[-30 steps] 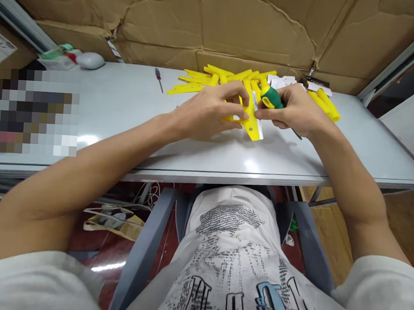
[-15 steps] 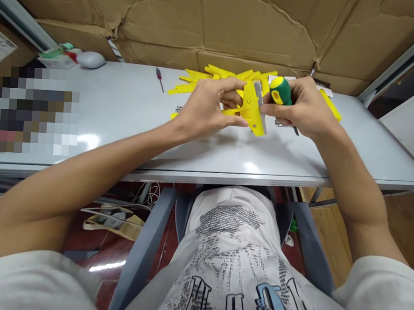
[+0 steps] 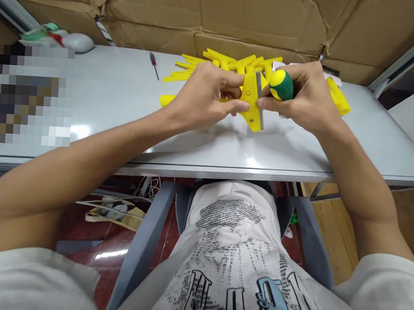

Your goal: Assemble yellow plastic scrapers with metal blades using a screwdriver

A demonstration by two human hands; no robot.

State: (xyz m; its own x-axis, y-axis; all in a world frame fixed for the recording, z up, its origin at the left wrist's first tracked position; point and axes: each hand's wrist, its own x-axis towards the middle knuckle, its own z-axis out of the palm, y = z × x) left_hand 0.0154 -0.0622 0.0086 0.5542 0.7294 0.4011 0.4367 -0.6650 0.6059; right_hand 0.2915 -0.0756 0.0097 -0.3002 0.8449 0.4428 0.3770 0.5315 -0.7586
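A yellow scraper [image 3: 250,104] is gripped in my left hand [image 3: 210,94], its fingers closed around the handle side and the thumb on the scraper's head. Two small screws show on the yellow face. Along its right edge runs a grey metal blade [image 3: 259,99]. My right hand [image 3: 302,95] is closed on a green and yellow screwdriver [image 3: 281,84], whose shaft is mostly hidden behind the fingers. The right thumb and fingertips also touch the blade. Both hands are above the tabletop.
Behind my hands, several yellow scraper parts [image 3: 230,60] lie heaped against the cardboard [image 3: 250,17]. A small screwdriver [image 3: 154,65] lies left of the heap. At the right is another yellow piece [image 3: 337,97]. The white table's [image 3: 200,154] front edge runs before me.
My left thumb has moved onto the scraper's head, and the scraper stands a little straighter. The right hand keeps the screwdriver, its handle end now tipped more toward me. The view has shifted slightly.
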